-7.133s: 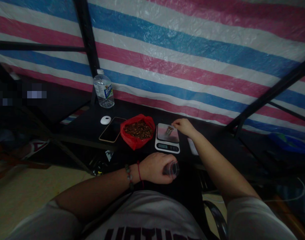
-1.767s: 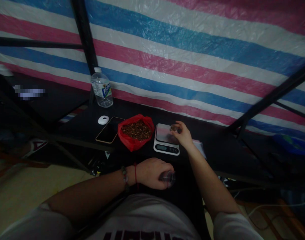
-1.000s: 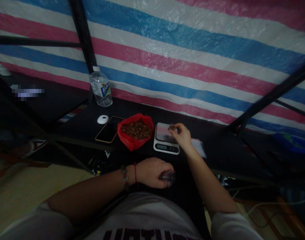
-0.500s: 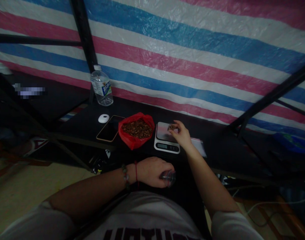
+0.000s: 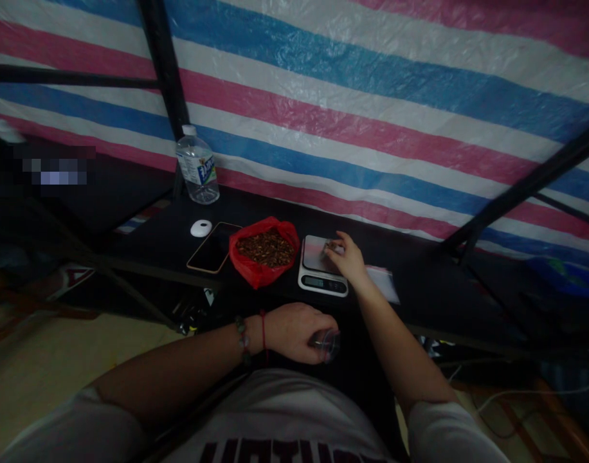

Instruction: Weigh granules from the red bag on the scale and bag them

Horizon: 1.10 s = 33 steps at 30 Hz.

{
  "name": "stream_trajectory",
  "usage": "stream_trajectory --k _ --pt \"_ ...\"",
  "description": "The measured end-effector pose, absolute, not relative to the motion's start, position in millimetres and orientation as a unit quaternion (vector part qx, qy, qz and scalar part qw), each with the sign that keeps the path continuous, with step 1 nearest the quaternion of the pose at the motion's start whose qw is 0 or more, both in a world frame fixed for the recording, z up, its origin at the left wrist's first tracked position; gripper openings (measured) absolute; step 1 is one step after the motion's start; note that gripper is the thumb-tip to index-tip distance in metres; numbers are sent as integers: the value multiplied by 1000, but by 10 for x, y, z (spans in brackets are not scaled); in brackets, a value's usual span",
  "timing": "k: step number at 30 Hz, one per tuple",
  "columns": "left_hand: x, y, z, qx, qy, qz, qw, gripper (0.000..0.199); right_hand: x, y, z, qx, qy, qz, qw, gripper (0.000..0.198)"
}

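My right hand reaches over the kitchen scale, its fingers closed around a small clear container with brown bits in it, at the weighing plate. Whether the container rests on the plate, I cannot tell. The scale's display is lit, but its digits are too small to read. Close to my body, my left hand grips a clear plastic cup-like piece, partly hidden by the fingers. Left of the scale sits an open red plastic bag full of brown seed-like pieces.
A phone and a white round object lie left of the red bag. Behind them stands a clear bottle. Clear plastic bags lie right of the scale. Black frame bars and a striped sheet bound the black table.
Hardly anything differs. The view has shifted very slightly, and both hands keep their places and their holds.
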<state>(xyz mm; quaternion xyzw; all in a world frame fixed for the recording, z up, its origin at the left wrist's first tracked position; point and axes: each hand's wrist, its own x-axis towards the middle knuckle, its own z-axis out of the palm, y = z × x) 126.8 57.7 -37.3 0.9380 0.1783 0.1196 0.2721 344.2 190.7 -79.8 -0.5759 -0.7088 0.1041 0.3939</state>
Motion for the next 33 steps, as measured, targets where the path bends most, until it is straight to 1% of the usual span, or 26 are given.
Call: stream_trajectory --k 3,5,8,10,13,15,17,19,21,22,24,27,30,33 --pt "1268 581 -393 936 176 125 277 33 3453 1886 -808 -584 -709 82 386 64" --pt "1267 585 -400 933 183 132 282 32 3460 1830 -749 -581 -704 44 405 66" --pt "1262 585 -392 914 216 170 297 34 3455 1661 -592 -570 -687 28 449 58" --pt "1258 581 -377 890 251 218 312 34 3428 1496 -485 -555 -680 74 473 50" --pt "1256 582 -359 836 297 310 342 29 3343 1226 -366 -503 -693 200 476 44" --pt "1254 598 -357 797 319 364 362 24 3267 1068 -308 -468 -706 285 448 36" --pt "1244 633 -360 770 341 396 367 20 3187 942 -242 -450 -712 338 420 30" --pt "1221 686 -364 758 361 404 362 19 3115 843 -153 -443 -723 344 403 28" --pt "1187 742 -362 761 371 397 355 22 3060 759 -39 -425 -755 329 375 25" --pt "1169 765 -357 767 369 388 353 24 3042 720 22 -409 -780 324 346 24" --pt "1139 793 -343 788 356 359 351 31 3030 649 133 -367 -833 325 257 24" --pt "1134 767 -318 827 333 293 346 37 3062 561 243 -324 -882 318 126 17" --pt "1171 690 -306 858 299 228 348 38 3104 497 287 -311 -895 315 66 19" --pt "1207 633 -318 867 267 194 373 44 3102 443 308 -300 -899 317 43 23"
